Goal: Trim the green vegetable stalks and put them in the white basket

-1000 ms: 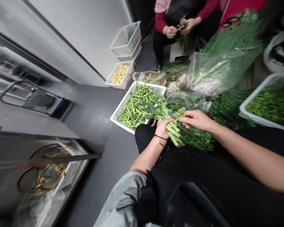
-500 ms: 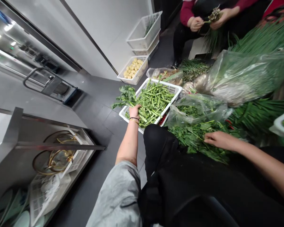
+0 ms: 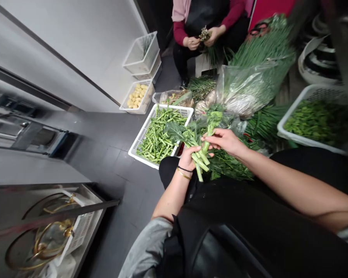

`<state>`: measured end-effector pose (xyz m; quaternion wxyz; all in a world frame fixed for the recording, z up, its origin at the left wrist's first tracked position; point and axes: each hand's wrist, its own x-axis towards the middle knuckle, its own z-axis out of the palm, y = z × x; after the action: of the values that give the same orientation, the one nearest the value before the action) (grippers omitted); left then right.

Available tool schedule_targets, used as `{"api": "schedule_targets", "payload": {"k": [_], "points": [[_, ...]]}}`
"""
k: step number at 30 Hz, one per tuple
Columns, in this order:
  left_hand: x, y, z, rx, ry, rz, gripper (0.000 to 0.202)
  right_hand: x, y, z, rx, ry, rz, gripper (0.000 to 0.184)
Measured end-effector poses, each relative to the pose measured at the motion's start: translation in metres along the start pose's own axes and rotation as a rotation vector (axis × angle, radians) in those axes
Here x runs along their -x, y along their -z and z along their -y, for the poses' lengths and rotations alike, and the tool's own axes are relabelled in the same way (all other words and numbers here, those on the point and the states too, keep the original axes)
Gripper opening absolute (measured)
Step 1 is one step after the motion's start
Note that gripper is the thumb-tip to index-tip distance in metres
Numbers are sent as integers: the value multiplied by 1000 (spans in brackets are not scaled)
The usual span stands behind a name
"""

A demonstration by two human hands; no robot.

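My left hand (image 3: 190,157) is closed around a small bunch of leafy green stems (image 3: 201,159), their pale cut ends pointing down toward my lap. My right hand (image 3: 224,141) pinches one thick stem (image 3: 210,133) of the bunch, with its leafy top upward. Just beyond my left hand is a white basket (image 3: 142,136) filled with trimmed green stems (image 3: 161,133). Loose leafy greens (image 3: 230,166) lie below my right forearm, partly hidden by it.
A co-worker's hands (image 3: 204,40) hold a bunch of thin greens at the back. Nearby are a basket of potatoes (image 3: 137,96), stacked white crates (image 3: 142,56), bagged long green stalks (image 3: 249,85) and a basket of leaves (image 3: 316,119). A metal shelf (image 3: 95,210) stands at lower left.
My left hand has come back from over the basket toward my lap with the greens. My right hand has left the leafy pile and taken hold of a stem. The view has turned right.
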<state>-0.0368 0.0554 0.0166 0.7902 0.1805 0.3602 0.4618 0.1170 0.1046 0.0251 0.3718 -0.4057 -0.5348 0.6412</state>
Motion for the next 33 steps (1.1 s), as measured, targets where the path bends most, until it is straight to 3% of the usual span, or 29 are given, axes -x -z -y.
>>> {"api": "schedule_targets", "payload": {"k": [5,9,12,18,23,26,29,31,33], "points": [[-3,-9,11,-7,42,6,31,21,32,-9,9,-15,-114,39],[0,-18,22,-114,-65,-54,32,15,45,-2,78,-69,-13,46],[3,-22,25,-112,-99,-105,31,9,43,2,96,-49,48,54],[11,-17,18,69,148,-19,24,23,21,-8,8,104,96,45],[14,-18,26,114,300,35,25,16,38,3,-19,101,39,43],[14,-25,36,66,117,-27,27,5,41,10,375,84,-137,42],[11,-30,42,21,-92,-190,26,6,30,3,917,238,-397,38],[9,-29,41,46,-116,-265,26,18,23,-12,1118,418,-302,32],[9,-25,36,84,-118,-291,25,36,24,-31,1168,545,-46,29]]}}
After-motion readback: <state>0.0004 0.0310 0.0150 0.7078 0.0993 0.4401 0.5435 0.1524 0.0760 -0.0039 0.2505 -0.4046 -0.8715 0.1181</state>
